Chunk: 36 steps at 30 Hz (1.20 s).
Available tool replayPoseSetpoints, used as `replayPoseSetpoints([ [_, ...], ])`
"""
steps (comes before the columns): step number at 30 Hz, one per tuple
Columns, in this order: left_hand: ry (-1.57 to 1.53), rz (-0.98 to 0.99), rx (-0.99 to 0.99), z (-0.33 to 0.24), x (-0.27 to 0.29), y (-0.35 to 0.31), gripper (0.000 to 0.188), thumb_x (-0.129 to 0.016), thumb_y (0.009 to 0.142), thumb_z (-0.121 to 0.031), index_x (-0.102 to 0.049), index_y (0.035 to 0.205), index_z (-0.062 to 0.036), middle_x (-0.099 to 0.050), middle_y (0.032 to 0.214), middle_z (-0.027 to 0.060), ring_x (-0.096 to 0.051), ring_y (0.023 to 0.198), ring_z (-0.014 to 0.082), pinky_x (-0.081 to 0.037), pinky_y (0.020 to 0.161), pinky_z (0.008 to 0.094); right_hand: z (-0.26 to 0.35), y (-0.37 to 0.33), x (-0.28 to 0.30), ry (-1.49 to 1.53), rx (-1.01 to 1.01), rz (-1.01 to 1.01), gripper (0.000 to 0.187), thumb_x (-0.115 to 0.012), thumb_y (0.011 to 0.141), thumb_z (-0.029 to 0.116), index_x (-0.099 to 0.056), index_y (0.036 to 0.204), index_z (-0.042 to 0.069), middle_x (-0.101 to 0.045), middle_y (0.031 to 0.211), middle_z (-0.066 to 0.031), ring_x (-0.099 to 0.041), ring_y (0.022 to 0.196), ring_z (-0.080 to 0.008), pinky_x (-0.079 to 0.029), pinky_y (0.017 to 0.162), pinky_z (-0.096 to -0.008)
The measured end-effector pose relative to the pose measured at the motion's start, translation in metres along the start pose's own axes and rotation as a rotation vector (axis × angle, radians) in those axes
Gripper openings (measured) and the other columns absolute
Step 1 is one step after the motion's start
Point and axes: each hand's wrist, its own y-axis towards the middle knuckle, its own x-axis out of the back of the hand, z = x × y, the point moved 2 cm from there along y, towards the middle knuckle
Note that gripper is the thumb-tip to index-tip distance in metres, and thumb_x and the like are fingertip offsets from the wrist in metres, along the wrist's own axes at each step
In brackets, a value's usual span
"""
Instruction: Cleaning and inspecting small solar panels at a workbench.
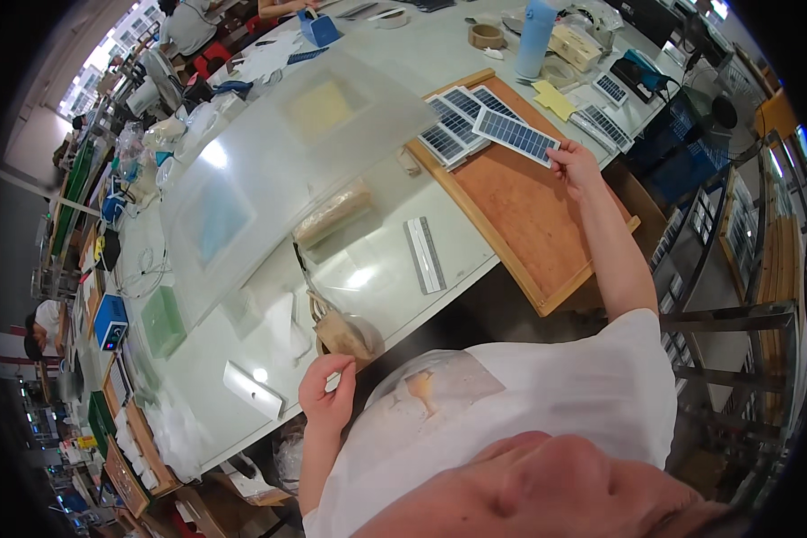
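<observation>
My right hand (575,168) pinches the right end of a small solar panel (514,134) with a white border. It is held over the far part of a brown board with a wooden frame (511,224). Under and beside it, several similar solar panels (446,136) lie overlapping at the board's far left corner. Near the table's front edge my left hand (326,392) is closed, thumb and forefinger curled into a loop. What its fingertips hold, if anything, is hidden. Just beyond it sits a tan object with a dark cord (339,334).
A large translucent sheet (278,152) spans the table's left middle. A grey metal strip (424,255), a white plate (253,391) and a green block (162,321) lie nearer. Farther right are a blue bottle (535,38), tape (486,36) and more solar panels (605,125).
</observation>
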Motion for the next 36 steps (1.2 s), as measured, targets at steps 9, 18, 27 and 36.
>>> replayPoseSetpoints([
  [9, 0.05, 0.001, 0.028, 0.001, 0.006, -0.007, 0.013, -0.067, 0.077, 0.006, -0.064, 0.087, -0.0007, -0.066, 0.084, 0.0102, -0.063, 0.076, 0.0207, -0.049, 0.071, 0.0276, -0.005, 0.025, 0.0, 0.02, 0.022, -0.061, 0.011, -0.067, 0.081, 0.002, -0.058, 0.085, 0.005, -0.056, 0.066, 0.0003, -0.05, 0.052, -0.0075, -0.039, 0.045, -0.0196],
  [18, 0.065, -0.025, 0.033, 0.0, 0.013, -0.018, 0.014, -0.067, 0.076, 0.006, -0.064, 0.087, -0.0011, -0.065, 0.083, 0.0109, -0.063, 0.076, 0.0221, -0.049, 0.07, 0.0282, -0.028, 0.088, -0.013, 0.281, -0.132, -0.232, 0.01, -0.066, 0.081, 0.001, -0.056, 0.082, 0.004, -0.057, 0.066, -0.0033, -0.05, 0.049, -0.0095, -0.039, 0.041, -0.0211],
  [27, 0.075, -0.067, -0.022, 0.003, 0.025, -0.022, 0.019, -0.067, 0.073, 0.007, -0.064, 0.089, -0.0032, -0.065, 0.083, 0.0112, -0.062, 0.073, 0.0267, -0.049, 0.065, 0.0318, -0.047, 0.118, -0.01, -0.994, 0.417, -0.498, 0.044, -0.07, 0.079, 0.038, -0.063, 0.096, -0.003, -0.065, 0.077, -0.0119, -0.061, 0.066, -0.0202, -0.049, 0.06, -0.0345],
  [36, 0.054, -0.078, -0.048, 0.013, 0.038, -0.043, 0.018, -0.065, 0.074, 0.008, -0.062, 0.089, -0.0025, -0.063, 0.082, 0.0106, -0.061, 0.072, 0.0271, -0.048, 0.065, 0.0326, -0.029, -0.04, -0.171, -0.998, 0.79, 0.167, 0.025, -0.062, 0.084, 0.021, -0.063, 0.104, 0.006, -0.064, 0.092, -0.012, -0.063, 0.088, -0.0291, -0.049, 0.079, -0.0373],
])
